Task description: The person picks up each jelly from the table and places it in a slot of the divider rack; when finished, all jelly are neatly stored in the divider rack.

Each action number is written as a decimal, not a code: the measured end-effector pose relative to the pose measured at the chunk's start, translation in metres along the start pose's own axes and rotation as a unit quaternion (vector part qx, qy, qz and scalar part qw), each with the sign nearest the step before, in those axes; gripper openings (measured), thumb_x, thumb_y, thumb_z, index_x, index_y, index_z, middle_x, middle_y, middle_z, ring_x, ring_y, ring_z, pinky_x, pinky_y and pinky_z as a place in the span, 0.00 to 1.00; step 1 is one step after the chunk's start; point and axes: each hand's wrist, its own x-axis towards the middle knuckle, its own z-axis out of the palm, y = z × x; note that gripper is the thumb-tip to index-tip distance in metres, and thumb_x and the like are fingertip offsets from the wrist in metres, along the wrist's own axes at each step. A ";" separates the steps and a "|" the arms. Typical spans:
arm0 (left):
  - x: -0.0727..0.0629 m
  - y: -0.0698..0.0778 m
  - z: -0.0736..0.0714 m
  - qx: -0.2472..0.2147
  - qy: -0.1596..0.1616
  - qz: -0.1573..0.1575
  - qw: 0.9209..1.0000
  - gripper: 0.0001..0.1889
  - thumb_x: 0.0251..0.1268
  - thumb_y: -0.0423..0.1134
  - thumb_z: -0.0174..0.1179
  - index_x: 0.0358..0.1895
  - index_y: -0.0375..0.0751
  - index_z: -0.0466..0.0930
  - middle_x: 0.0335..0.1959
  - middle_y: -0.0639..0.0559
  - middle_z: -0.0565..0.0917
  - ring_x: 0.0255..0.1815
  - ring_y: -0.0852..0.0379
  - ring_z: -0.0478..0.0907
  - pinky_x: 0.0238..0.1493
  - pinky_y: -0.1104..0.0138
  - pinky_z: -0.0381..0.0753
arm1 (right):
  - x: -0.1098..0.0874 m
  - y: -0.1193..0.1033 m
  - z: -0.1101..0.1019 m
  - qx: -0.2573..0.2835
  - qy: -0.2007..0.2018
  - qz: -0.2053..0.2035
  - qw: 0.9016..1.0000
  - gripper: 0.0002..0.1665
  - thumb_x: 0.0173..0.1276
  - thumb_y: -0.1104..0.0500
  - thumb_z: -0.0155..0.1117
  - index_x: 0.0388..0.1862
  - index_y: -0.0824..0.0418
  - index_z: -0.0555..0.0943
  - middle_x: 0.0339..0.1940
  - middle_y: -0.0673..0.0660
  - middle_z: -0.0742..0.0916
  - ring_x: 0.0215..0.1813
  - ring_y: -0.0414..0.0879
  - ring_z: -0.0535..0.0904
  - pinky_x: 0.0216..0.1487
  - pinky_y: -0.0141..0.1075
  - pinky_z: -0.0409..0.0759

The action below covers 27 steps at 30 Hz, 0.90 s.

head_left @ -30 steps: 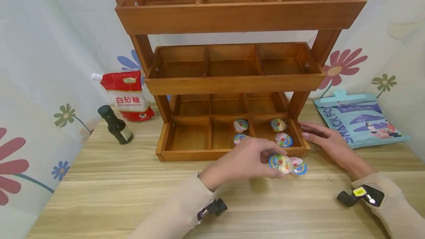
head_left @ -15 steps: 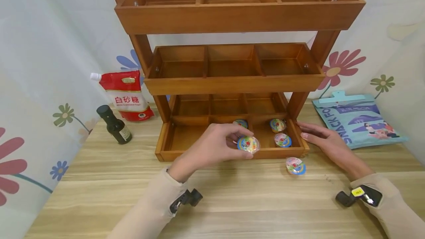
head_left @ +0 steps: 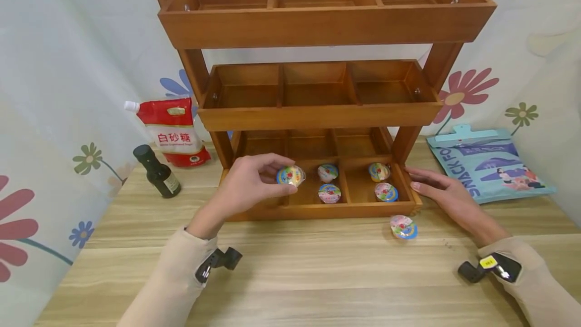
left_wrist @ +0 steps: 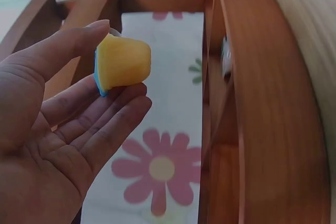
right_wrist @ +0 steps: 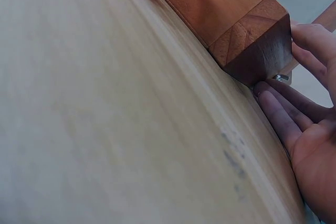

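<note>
My left hand [head_left: 249, 184] pinches a jelly cup [head_left: 291, 176] between thumb and fingers, above the bottom tier of a wooden rack [head_left: 317, 118], near the divider of its left and middle front compartments. In the left wrist view the jelly cup [left_wrist: 124, 62] is yellow with a blue-edged lid. Two jelly cups, one of them pink-lidded [head_left: 329, 193], sit in the middle front compartment. Two more, including a yellowish one [head_left: 379, 171], lie in the right one. My right hand [head_left: 447, 198] rests against the rack's right end, its fingers extended beside the wood [right_wrist: 262, 45].
Another jelly cup [head_left: 403, 227] lies on the table in front of the rack's right corner. A red and white sugar pouch [head_left: 173, 132] and a dark bottle [head_left: 158, 171] stand left of the rack. A blue snack bag [head_left: 490, 164] lies to the right.
My left hand has carried the jelly cup leftward and up, from beside the cup on the table to over the bottom tier. The right hand stays at the rack's end.
</note>
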 end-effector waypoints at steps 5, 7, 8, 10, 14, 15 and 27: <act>0.000 -0.010 -0.014 0.012 0.028 -0.018 0.999 0.23 0.59 0.39 0.81 0.58 0.40 0.88 0.43 0.51 0.90 0.42 0.55 0.88 0.47 0.61 0.88 | 0.001 0.001 0.000 0.001 -0.002 0.004 1.000 0.35 0.80 0.42 0.65 0.81 0.51 0.73 0.72 0.46 0.81 0.65 0.28 0.71 0.58 0.20 0.69; 0.000 -0.013 -0.018 0.019 0.035 -0.028 0.999 0.23 0.59 0.40 0.81 0.58 0.40 0.88 0.44 0.50 0.90 0.43 0.54 0.88 0.47 0.60 0.88 | 0.000 0.002 0.000 0.002 -0.002 0.004 1.000 0.35 0.80 0.42 0.65 0.81 0.51 0.73 0.72 0.45 0.81 0.65 0.28 0.71 0.57 0.20 0.70; 0.000 -0.015 -0.019 0.024 0.038 -0.034 0.998 0.23 0.59 0.40 0.81 0.58 0.40 0.88 0.44 0.50 0.90 0.43 0.54 0.88 0.47 0.60 0.88 | 0.000 0.002 0.000 0.002 -0.002 0.004 1.000 0.35 0.80 0.42 0.65 0.81 0.51 0.74 0.72 0.45 0.81 0.65 0.28 0.71 0.57 0.19 0.70; 0.000 -0.017 -0.022 0.031 0.042 -0.042 0.998 0.23 0.60 0.41 0.81 0.58 0.40 0.88 0.44 0.50 0.90 0.44 0.53 0.88 0.47 0.59 0.88 | 0.000 0.002 0.000 0.001 -0.001 0.002 1.000 0.35 0.80 0.42 0.65 0.81 0.51 0.74 0.72 0.45 0.81 0.65 0.28 0.71 0.57 0.19 0.70; 0.001 -0.021 -0.025 0.041 0.044 -0.054 0.997 0.24 0.60 0.42 0.80 0.59 0.40 0.88 0.46 0.49 0.90 0.45 0.52 0.87 0.47 0.57 0.87 | 0.000 0.002 0.000 0.003 -0.002 0.000 1.000 0.35 0.80 0.43 0.64 0.81 0.51 0.73 0.72 0.45 0.81 0.65 0.27 0.71 0.57 0.19 0.70; 0.002 -0.022 -0.025 0.044 0.043 -0.057 0.996 0.24 0.60 0.42 0.80 0.59 0.40 0.88 0.46 0.49 0.90 0.45 0.52 0.87 0.48 0.57 0.87 | 0.000 0.003 0.000 0.005 -0.002 -0.002 1.000 0.34 0.80 0.43 0.64 0.81 0.51 0.73 0.71 0.44 0.81 0.65 0.27 0.71 0.57 0.20 0.70; 0.007 -0.042 -0.019 0.068 0.056 -0.075 0.993 0.24 0.60 0.44 0.80 0.58 0.41 0.88 0.46 0.49 0.90 0.47 0.51 0.87 0.47 0.56 0.86 | 0.000 0.002 0.000 0.011 -0.001 -0.006 1.000 0.34 0.80 0.44 0.65 0.80 0.51 0.74 0.71 0.44 0.81 0.65 0.27 0.71 0.57 0.19 0.70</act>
